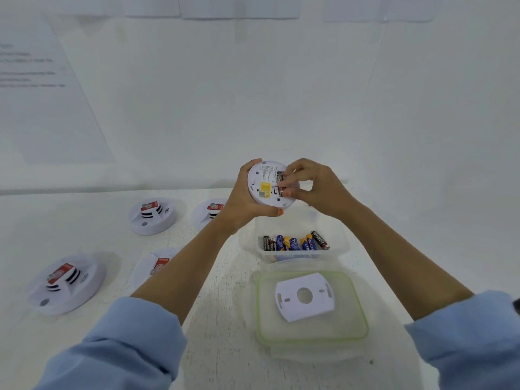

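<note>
My left hand (244, 203) grips a round white smoke detector (263, 181), held up above the table with its back side facing me. A yellow label and an open battery bay show on that back. My right hand (312, 187) pinches a black battery (280, 183) with its fingertips at the bay. Whether the battery sits fully in the bay I cannot tell. Below the hands stands a clear plastic box (339, 246) holding several blue and black batteries (295, 242).
A green-rimmed clear lid (357, 311) lies near me with a white mounting plate (305, 296) on it. Several other smoke detectors with red stickers lie on the white table at the left (66, 282), (152, 216). A white wall stands behind.
</note>
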Motion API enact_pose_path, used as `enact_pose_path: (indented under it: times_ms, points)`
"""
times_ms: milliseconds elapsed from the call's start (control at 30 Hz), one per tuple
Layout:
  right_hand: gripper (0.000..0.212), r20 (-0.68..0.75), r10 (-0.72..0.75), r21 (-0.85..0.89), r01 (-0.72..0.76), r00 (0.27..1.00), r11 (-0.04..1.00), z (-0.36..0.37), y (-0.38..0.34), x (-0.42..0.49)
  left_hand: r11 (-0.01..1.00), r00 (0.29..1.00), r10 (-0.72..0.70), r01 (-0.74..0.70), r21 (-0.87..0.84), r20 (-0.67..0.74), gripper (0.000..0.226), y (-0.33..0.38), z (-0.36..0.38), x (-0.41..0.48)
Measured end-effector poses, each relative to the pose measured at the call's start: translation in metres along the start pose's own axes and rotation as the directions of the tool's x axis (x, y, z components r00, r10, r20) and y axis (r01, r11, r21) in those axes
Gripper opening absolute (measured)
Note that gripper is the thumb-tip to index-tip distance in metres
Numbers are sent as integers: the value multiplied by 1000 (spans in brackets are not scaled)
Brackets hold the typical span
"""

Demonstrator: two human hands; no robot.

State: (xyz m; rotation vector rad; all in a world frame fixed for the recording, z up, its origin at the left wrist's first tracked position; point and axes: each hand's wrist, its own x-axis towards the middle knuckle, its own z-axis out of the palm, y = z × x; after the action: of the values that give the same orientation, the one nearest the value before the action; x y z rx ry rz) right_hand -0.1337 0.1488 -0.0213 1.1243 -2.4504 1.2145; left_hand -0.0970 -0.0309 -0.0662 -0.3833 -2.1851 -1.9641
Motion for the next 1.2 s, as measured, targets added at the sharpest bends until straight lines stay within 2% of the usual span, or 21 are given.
enact_pose_path:
  times_ms: [100, 200, 300, 400, 500, 533, 567, 600, 633, 667, 767, 867, 933, 1100, 1200]
  points:
    - [37, 48, 130, 49, -133, 990, 990, -7, 3, 6, 1000, 1000, 5, -5, -2, 2, 108, 3, 1, 2]
    - [38, 160, 246, 277, -283, 956, 918, -11, 1, 9, 1000, 1000, 7, -7, 3, 20, 107, 6, 4, 7]
    - [46, 191, 312, 298, -357, 931, 885, -13, 1, 15, 1000, 1000, 15, -15, 8, 27, 103, 5, 6, 10]
    - [44, 168, 352, 337, -389, 921, 857, -12, 8, 20, 1000, 1000, 17, -17, 6, -16, 102, 4, 4, 14]
    - [28, 73, 492, 502, -458, 868, 734, -14, 20, 29, 1000, 1000, -2, 2, 10, -19, 102, 3, -2, 19]
    - [25, 5, 539, 452, -483, 842, 750, -14, 27, 32, 1000, 1000, -8, 9, 22, -19, 102, 2, -4, 20]
    - [23, -65, 552, 279, -516, 831, 810, -15, 36, 36, 999, 1000, -15, 15, 31, -23, 103, 0, -5, 20]
    - [21, -94, 535, 13, -536, 840, 844, -14, 46, 38, 999, 999, -18, 19, 38, -26, 103, -1, -6, 20]
    - [21, -78, 522, -264, -523, 849, 810, -10, 52, 39, 999, 999, -19, 20, 42, -27, 104, -2, -7, 20]
    - [22, -45, 528, -479, -482, 848, 734, -5, 56, 39, 999, 1000, -18, 19, 46, -25, 104, -4, -7, 21]
    - [24, 69, 559, -803, -286, 826, 523, 13, 55, 40, 998, 1000, -12, 13, 55, -18, 105, -5, -6, 23]
    - [24, 156, 585, -915, -106, 796, 389, 23, 51, 44, 998, 1000, -14, 15, 54, -14, 105, -7, -7, 24]
    - [22, 170, 611, -934, -72, 773, 351, 26, 54, 46, 998, 1000, -15, 16, 54, -15, 104, -8, -9, 24]
    - [24, 225, 613, -905, -71, 757, 420, 27, 58, 49, 999, 1000, -19, 19, 50, -12, 102, -10, -9, 24]
    - [23, 246, 574, -841, -123, 782, 527, 23, 63, 48, 998, 1000, -21, 22, 56, -23, 103, -11, -11, 23]
